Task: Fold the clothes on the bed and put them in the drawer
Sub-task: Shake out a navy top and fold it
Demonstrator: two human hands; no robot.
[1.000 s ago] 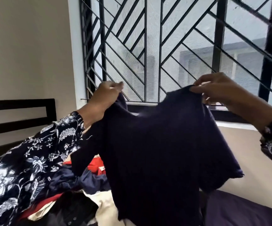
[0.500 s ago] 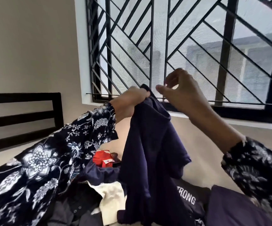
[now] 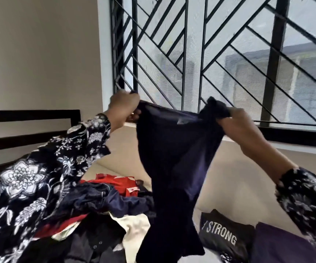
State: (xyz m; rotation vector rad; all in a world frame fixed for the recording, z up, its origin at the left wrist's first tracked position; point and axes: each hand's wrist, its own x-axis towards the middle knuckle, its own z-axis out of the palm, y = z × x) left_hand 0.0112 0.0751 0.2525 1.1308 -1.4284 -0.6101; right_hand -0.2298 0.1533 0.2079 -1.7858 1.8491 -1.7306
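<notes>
Navy fabric, a dark shirt [image 3: 174,158], hangs in the air above the bed [image 3: 238,186], its top edge stretched between the left hand [image 3: 124,109] and right hand [image 3: 236,124], each with fingers curled tightly round it. Below lies a heap of unfolded clothes [image 3: 104,215] beside a black STRONG shirt [image 3: 223,234].

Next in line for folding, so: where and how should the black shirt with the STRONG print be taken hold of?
The black STRONG shirt lies flat on the bed, print up, apart from the heap. Probably best to come from above and pinch its far edge, the exposed one; its near part runs out of view.
</notes>
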